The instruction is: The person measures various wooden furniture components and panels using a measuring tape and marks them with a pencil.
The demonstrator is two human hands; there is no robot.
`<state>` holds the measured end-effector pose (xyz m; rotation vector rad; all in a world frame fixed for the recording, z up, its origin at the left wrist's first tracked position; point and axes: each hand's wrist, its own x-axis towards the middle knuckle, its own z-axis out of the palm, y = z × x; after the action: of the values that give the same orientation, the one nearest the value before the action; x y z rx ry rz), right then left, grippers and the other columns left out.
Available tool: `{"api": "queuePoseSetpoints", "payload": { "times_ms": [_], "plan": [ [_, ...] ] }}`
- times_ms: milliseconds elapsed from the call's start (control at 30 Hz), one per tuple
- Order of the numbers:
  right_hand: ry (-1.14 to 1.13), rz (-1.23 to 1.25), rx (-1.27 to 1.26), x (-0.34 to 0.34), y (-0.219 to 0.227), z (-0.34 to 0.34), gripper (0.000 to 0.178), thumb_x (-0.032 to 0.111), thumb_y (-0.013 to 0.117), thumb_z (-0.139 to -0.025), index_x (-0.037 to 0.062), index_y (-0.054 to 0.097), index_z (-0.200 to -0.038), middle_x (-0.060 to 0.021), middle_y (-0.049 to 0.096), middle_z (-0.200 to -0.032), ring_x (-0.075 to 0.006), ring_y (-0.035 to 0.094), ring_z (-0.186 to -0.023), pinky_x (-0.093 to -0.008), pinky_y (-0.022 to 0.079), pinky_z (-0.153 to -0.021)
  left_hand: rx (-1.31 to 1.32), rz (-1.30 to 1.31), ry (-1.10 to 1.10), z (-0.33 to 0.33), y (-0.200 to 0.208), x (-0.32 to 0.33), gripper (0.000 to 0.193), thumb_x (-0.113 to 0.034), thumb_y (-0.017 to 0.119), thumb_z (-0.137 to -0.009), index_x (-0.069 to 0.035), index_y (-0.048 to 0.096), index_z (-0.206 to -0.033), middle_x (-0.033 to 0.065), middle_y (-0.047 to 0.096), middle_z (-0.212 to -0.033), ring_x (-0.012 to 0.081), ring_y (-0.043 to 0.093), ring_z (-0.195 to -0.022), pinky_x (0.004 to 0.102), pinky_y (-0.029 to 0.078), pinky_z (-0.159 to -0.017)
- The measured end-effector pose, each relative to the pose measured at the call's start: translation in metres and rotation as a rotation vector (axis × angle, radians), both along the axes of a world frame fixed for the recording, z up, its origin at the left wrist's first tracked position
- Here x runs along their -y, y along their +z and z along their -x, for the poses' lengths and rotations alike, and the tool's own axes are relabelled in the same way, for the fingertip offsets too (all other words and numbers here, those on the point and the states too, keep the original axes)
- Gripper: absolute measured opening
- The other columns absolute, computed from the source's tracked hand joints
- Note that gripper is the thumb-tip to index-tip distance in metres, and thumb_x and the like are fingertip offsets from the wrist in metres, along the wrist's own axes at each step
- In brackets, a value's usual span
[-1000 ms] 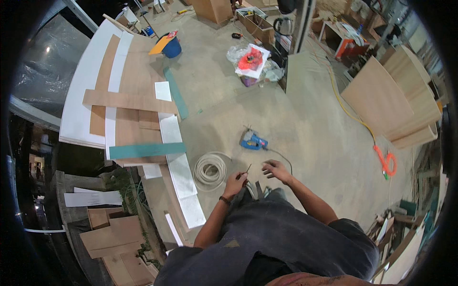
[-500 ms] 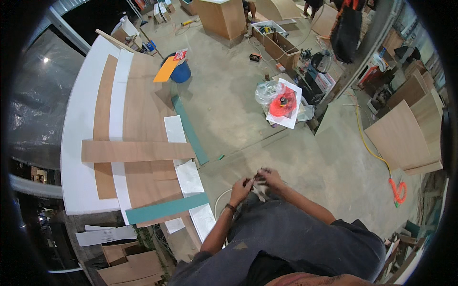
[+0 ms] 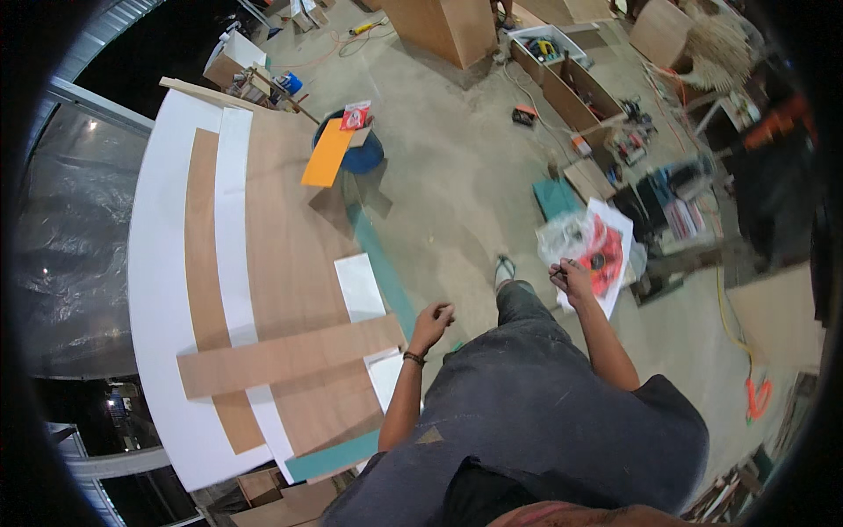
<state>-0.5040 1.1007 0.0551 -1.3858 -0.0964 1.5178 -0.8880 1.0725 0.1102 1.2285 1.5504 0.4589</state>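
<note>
My left hand (image 3: 431,324), with a dark band at the wrist, hangs over the floor just right of the board-covered surface. Its fingers are loosely bent and a little apart, with nothing seen in them. My right hand (image 3: 574,283) is farther right, its fingers pinched together; whatever small thing they hold I cannot make out. Beneath and beyond that hand, in the picture, lies a red plastic bag (image 3: 606,255) on a white sheet (image 3: 622,225), beside a clear plastic bag (image 3: 562,235). My foot in a sandal (image 3: 505,270) is forward on the concrete.
At left, a long wooden strip (image 3: 290,356) crosses white and brown boards (image 3: 294,228). A blue bucket (image 3: 364,156) bearing an orange sheet (image 3: 328,154) stands beyond. Open wooden boxes (image 3: 575,92), tools and a cable lie at the far right; a large wooden cabinet (image 3: 443,31) stands ahead.
My hands, together before, are now apart: the right has moved right toward the red bag, the left stays near the boards. My view has shifted and a foot has come forward.
</note>
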Motion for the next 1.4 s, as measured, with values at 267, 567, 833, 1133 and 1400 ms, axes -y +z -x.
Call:
{"api": "queuePoseSetpoints", "payload": {
  "times_ms": [267,567,833,1133,1400],
  "plan": [
    [0.016,-0.03,0.091,-0.343,0.006,0.002,0.033,0.014,0.064,-0.093,-0.0036,0.058,-0.12,-0.0085,0.063,-0.09,-0.0195,0.065,-0.077,-0.0355,0.063,-0.074,-0.273,0.024,-0.08,-0.01,-0.033,-0.296,0.045,-0.039,0.066,-0.089,-0.003,0.065,-0.117,0.0225,0.065,-0.117,0.0338,0.062,-0.11,0.0409,0.049,-0.092],
    [-0.379,0.124,-0.027,-0.637,-0.058,-0.025,0.017,0.01,0.063,-0.092,-0.0021,0.06,-0.103,-0.012,0.066,-0.092,-0.0231,0.069,-0.084,-0.0362,0.062,-0.074,-0.556,0.108,-0.7,-0.103,-0.12,-0.658,0.082,-0.052,0.066,-0.085,-0.014,0.034,-0.151,0.0355,0.038,-0.144,0.0502,0.044,-0.13,0.0502,0.04,-0.106],
    [-0.7,0.297,-0.074,-0.823,-0.278,-0.075,0.023,0.006,0.061,-0.092,-0.0091,0.056,-0.107,-0.0178,0.066,-0.102,-0.0327,0.069,-0.09,-0.0415,0.061,-0.078,-0.822,0.328,-0.968,-0.131,-0.183,-0.883,0.107,-0.056,0.072,-0.077,-0.019,0.012,-0.158,0.0351,0.041,-0.139,0.0518,0.05,-0.121,0.0525,0.044,-0.101],
    [-0.867,0.199,-0.085,-0.988,-0.566,-0.156,0.027,0.009,0.063,-0.091,-0.0103,0.059,-0.109,-0.0217,0.066,-0.105,-0.0336,0.068,-0.096,-0.0413,0.061,-0.078,-0.971,0.234,-1.016,-0.191,-0.269,-0.997,0.097,-0.048,0.077,-0.072,-0.011,0.03,-0.149,0.0256,0.056,-0.116,0.0435,0.063,-0.102,0.0493,0.054,-0.084],
    [-0.045,0.7,0.656,-0.928,-0.557,-0.129,0.053,0.038,0.066,-0.087,-0.0067,0.062,-0.114,-0.0251,0.066,-0.111,-0.0368,0.065,-0.104,-0.0438,0.052,-0.09,-0.97,0.164,-1.161,-0.205,-0.272,-1.022,0.097,-0.05,0.075,-0.073,-0.01,0.032,-0.149,0.0259,0.056,-0.122,0.0419,0.064,-0.103,0.0485,0.054,-0.087]
  ]
}}
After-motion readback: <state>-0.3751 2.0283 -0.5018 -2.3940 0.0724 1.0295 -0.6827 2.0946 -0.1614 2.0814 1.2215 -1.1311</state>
